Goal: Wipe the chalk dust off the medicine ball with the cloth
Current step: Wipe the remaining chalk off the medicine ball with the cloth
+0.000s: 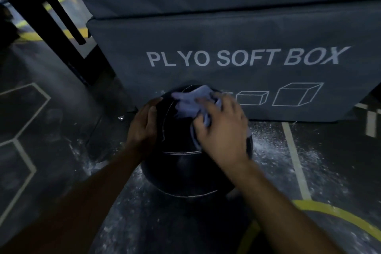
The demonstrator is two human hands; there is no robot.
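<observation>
Upper left of frame: black slanted metal frame legs (pixel 51 12) over a dark gym floor (pixel 61 121) with pale hexagon lines.

Centre: round black leather medicine ball with white stitched seams (pixel 185 173), resting on the floor against a grey padded plyo soft box (pixel 237 33).

Left hand (pixel 144 123): fingers straight and spread, pressed flat on the ball's left side, steadying it.

Pale lilac crumpled cloth (pixel 189 103): on the ball's top.

Right hand (pixel 222 128): fingers curled over the cloth, pressing it down; blurred.

Progress: wiping appears under way; visible ball surface looks largely dark. Its underside cannot be judged.

Right of frame: white chalk dust (pixel 270 144) scattered on the floor.
</observation>
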